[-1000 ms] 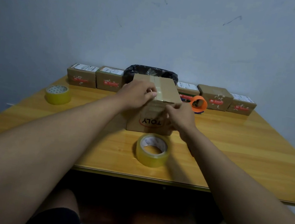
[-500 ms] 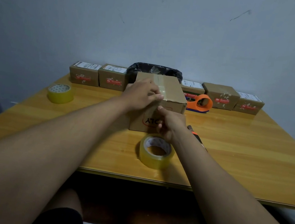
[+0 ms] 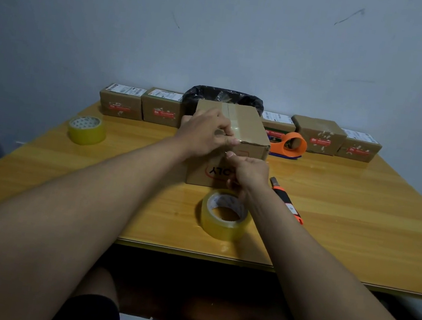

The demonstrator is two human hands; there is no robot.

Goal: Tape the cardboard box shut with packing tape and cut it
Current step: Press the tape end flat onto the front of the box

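The cardboard box [image 3: 247, 127] sits mid-counter [image 3: 346, 214], tape strip [image 3: 233, 121] across its top. The left hand [image 3: 205, 132] pinches the strip at the near edge; the right hand [image 3: 250, 172] presses its end down the front. Smoothing looks nearly done; the next strip probably needs the tape roll [image 3: 225, 214] and the knife [image 3: 285, 199] lying right.

There is only one view, from a camera on the person's head. It looks forward and slightly down over both forearms at the wooden tabletop [image 3: 358, 221], from close behind its near edge. The wide lens also takes in the wall [image 3: 221, 39] behind the tabletop.
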